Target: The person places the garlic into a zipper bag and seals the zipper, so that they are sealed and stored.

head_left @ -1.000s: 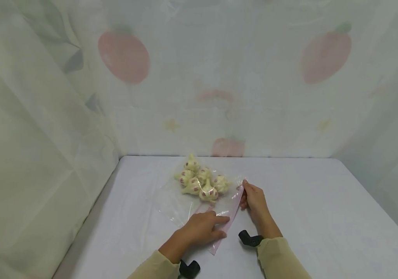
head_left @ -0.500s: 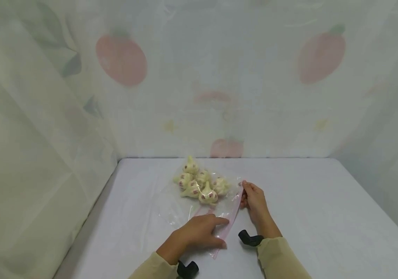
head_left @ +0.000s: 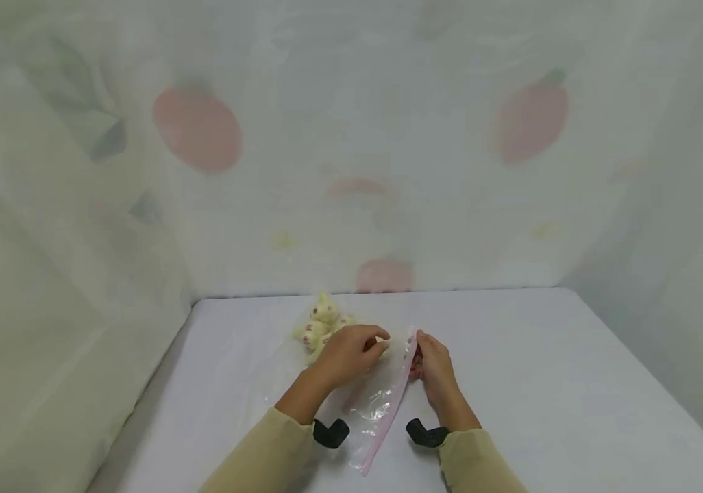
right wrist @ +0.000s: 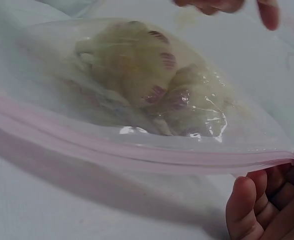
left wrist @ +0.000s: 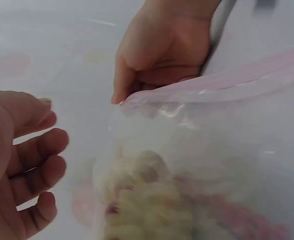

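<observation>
A clear zip-lock bag point(head_left: 382, 407) with a pink seal strip lies on the table, tilted across the middle in the head view. Inside it are several pale garlic bulbs point(head_left: 325, 311) with purple marks. My right hand point(head_left: 436, 366) pinches the far end of the pink strip between thumb and finger. In the right wrist view the strip point(right wrist: 137, 157) runs to those fingertips. Over the bag hovers my left hand point(head_left: 348, 352), its fingers loosely bent around nothing; it hides some bulbs. The left wrist view shows these bent fingers point(left wrist: 42, 150) apart from the bag.
A white-covered table point(head_left: 512, 383) stretches out on both sides of the bag. Pale curtains point(head_left: 290, 137) with fruit prints hang behind it and at the sides. A black wrist mount point(head_left: 331, 433) sits at each cuff.
My left hand has left the near part of the pink strip and moved up and away, over the bulbs. The right hand keeps its pinch on the strip. The head view has tilted slightly.
</observation>
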Demonstrator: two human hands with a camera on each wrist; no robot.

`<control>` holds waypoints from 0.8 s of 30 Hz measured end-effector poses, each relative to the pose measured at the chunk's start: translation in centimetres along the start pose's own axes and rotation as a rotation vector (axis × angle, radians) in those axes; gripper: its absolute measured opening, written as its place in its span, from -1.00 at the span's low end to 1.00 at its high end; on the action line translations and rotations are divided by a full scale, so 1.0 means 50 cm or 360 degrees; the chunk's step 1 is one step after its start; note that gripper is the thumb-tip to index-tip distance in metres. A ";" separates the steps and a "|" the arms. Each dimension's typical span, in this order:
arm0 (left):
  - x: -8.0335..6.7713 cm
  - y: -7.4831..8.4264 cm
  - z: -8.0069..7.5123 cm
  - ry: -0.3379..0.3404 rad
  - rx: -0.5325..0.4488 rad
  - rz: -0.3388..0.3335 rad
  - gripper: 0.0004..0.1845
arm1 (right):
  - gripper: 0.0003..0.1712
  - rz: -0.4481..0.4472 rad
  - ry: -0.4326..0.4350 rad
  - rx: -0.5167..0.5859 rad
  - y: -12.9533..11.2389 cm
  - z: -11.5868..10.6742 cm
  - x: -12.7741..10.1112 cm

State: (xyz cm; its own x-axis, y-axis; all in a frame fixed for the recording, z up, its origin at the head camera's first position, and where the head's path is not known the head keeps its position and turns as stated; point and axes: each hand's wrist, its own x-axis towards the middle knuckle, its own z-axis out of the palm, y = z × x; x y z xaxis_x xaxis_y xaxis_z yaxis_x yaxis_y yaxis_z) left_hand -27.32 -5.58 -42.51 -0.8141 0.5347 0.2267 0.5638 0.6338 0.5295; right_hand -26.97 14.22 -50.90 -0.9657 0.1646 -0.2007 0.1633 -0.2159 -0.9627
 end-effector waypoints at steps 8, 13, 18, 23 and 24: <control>0.093 -0.006 0.027 0.0088 0.0160 0.0080 -0.72 | -0.49 -0.0098 -0.0023 -0.0022 0.002 0.009 -0.007; 0.113 -0.007 0.060 0.0019 0.0194 0.0109 -0.63 | -0.51 -0.0152 -0.0028 -0.0042 0.009 0.013 -0.014; 0.109 -0.008 0.082 -0.0088 -0.0020 -0.0056 -0.61 | -0.57 -0.0207 -0.0039 -0.0068 0.011 0.020 -0.029; 0.107 -0.006 0.096 -0.0058 -0.0007 -0.0065 -0.68 | -0.64 -0.0350 -0.0008 -0.0171 -0.002 0.024 -0.038; 0.107 -0.005 0.098 -0.0041 0.0004 -0.0055 -0.69 | -0.64 -0.0374 0.0001 -0.0192 -0.005 0.023 -0.038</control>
State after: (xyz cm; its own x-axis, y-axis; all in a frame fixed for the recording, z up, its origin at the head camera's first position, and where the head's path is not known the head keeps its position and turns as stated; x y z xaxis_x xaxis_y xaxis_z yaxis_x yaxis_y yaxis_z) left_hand -31.15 -0.14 -45.42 -0.8291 0.5269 0.1873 0.5360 0.6533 0.5348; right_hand -25.41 12.83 -50.05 -0.9799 0.1972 0.0307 -0.0424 -0.0553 -0.9976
